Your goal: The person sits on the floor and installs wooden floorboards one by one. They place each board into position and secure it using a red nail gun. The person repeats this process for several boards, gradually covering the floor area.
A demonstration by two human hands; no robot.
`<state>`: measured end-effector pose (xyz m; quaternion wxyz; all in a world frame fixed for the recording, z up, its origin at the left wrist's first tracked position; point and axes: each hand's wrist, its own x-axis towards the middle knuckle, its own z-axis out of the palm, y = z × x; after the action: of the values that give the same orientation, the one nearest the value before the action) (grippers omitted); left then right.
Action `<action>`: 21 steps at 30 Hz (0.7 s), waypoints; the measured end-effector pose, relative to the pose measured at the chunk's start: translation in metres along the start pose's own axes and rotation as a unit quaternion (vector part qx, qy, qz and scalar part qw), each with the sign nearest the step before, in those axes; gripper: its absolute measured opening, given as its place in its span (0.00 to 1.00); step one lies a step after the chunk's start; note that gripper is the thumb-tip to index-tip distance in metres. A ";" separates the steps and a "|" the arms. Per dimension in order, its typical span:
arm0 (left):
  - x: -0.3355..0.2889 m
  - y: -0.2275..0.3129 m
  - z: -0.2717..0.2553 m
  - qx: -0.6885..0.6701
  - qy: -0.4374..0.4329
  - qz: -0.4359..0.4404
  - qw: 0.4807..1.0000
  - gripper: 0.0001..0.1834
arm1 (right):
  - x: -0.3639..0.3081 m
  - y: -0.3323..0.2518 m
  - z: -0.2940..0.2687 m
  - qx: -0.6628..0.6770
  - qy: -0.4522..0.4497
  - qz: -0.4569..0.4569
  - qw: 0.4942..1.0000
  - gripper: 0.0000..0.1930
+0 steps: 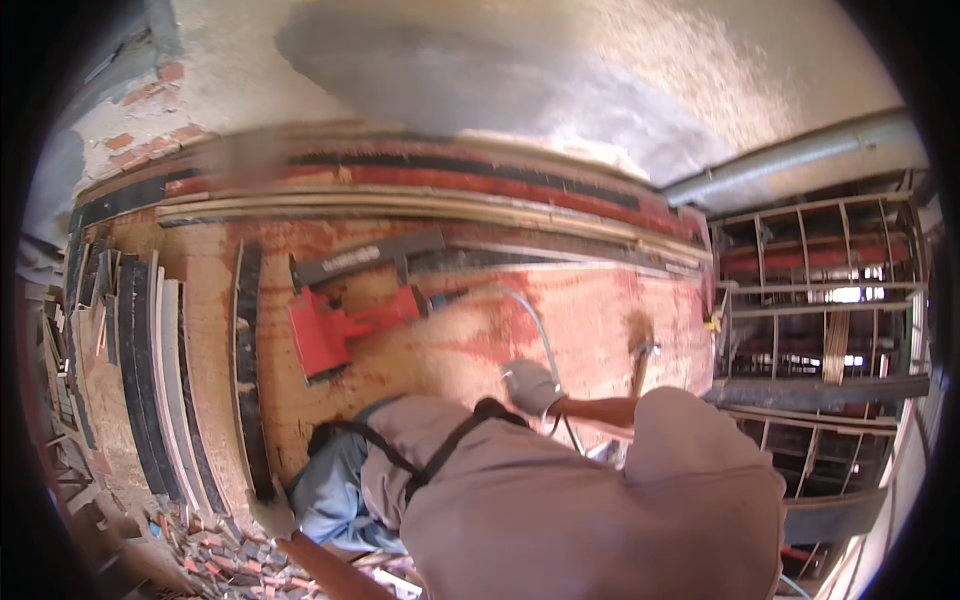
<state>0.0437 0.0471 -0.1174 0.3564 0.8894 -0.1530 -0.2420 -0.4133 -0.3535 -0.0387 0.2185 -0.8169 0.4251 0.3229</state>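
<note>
My left hand (pixel 275 516), in a pale glove, is at the near end of a long dark-faced wooden strip (pixel 248 370), its fingers closed on that end. The strip lies lengthwise away from me on the plywood bench. My right hand (pixel 532 387), in a grey glove, is low over the bench beside a thin air hose (pixel 545 335); its fingers are blurred. Between and beyond my hands, a red nail gun (pixel 350 325) with a long dark magazine lies on its side, the hose running to it.
A hammer (pixel 642 365) lies at the right. More strips (pixel 150 370) are lined up at the left, and long battens (pixel 430 210) lie along the far side. Wood offcuts (pixel 240 565) litter the floor at lower left. A slatted rack (pixel 820 310) stands right of the bench.
</note>
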 end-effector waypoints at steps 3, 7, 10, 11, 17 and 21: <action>0.011 -0.016 0.009 0.004 0.009 0.019 1.000 0.22 | -0.030 0.054 0.069 0.031 0.151 0.141 0.978 0.31; 0.000 0.020 0.011 -0.158 0.019 0.007 0.987 0.25 | -0.031 0.047 0.099 -0.041 0.191 0.157 0.968 0.28; -0.009 0.061 0.013 -0.195 0.047 0.020 0.979 0.26 | -0.017 0.041 0.104 -0.037 0.239 0.152 0.958 0.27; -0.009 0.051 0.015 -0.345 0.047 -0.020 0.937 0.26 | -0.013 0.042 0.104 -0.037 0.254 0.149 0.955 0.26; -0.026 0.065 0.022 0.016 0.040 0.080 0.996 0.24 | -0.061 0.112 0.061 -0.010 0.139 0.048 0.989 0.19; -0.030 0.018 0.004 0.175 0.050 0.091 0.979 0.27 | -0.056 0.212 0.006 -0.025 0.120 0.135 0.983 0.18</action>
<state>0.0145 0.0457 -0.0978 0.2226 0.9314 -0.2551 -0.1333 -0.6167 -0.4340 -0.0203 0.0998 -0.7899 0.5465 0.2595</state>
